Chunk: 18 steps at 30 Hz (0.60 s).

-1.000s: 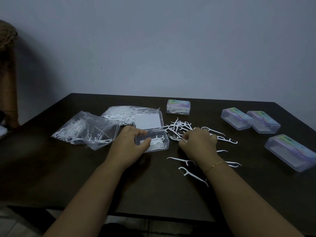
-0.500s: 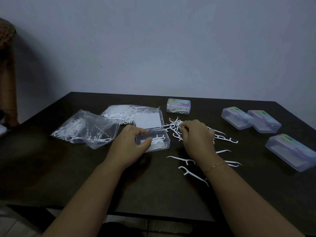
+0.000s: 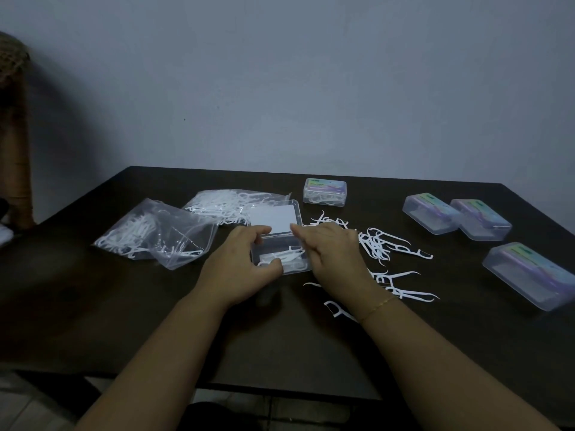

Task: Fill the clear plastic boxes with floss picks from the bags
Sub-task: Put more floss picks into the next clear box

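Head view: right hand (image 3: pixel 329 253) has moved from scattered white plastic floss picks (image 3: pixel 381 244) to open clear plastic box (image 3: pixel 281 256), fingers curled at its right rim; whether it pinches pick, cannot tell. Left hand (image 3: pixel 239 265) grips box's left side as before. Few picks inside; filling barely begun. Two clear bags of picks (image 3: pixel 158 231) left; four closed boxes (image 3: pixel 431 213) beyond and right, nothing blocking
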### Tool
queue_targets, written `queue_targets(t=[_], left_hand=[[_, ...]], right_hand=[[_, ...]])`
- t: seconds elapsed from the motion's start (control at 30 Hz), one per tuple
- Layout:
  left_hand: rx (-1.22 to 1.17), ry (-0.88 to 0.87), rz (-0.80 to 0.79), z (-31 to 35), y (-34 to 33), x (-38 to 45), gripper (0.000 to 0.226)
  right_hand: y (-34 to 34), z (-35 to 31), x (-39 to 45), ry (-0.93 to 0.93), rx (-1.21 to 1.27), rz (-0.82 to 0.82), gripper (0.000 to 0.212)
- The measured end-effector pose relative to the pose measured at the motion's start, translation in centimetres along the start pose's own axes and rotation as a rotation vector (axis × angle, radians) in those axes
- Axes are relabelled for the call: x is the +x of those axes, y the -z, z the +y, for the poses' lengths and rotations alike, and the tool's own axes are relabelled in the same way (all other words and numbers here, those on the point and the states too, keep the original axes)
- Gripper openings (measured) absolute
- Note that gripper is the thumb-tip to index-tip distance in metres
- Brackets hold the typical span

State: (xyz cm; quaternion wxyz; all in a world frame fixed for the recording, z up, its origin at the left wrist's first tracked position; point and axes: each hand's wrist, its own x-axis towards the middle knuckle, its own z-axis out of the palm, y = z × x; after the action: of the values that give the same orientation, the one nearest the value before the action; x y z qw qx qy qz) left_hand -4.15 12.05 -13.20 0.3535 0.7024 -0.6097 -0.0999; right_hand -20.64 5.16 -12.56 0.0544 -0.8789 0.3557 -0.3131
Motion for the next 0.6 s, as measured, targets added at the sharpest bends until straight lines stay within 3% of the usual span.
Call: queue_targets(t=[0.4,0.6], left_hand=[[0.136,-0.073,0.052,0.5,0.1,-0.1,0.043],[0.258,-0.386,0.076,2.3,-0.9,-0.9,0.050]], right_hand=[[3.8,2.7,-0.2,-0.463,-0.015,-0.008,0.032],[7.6,4.6,-3.5,-0.542,-0.019,-0.166,0.028]])
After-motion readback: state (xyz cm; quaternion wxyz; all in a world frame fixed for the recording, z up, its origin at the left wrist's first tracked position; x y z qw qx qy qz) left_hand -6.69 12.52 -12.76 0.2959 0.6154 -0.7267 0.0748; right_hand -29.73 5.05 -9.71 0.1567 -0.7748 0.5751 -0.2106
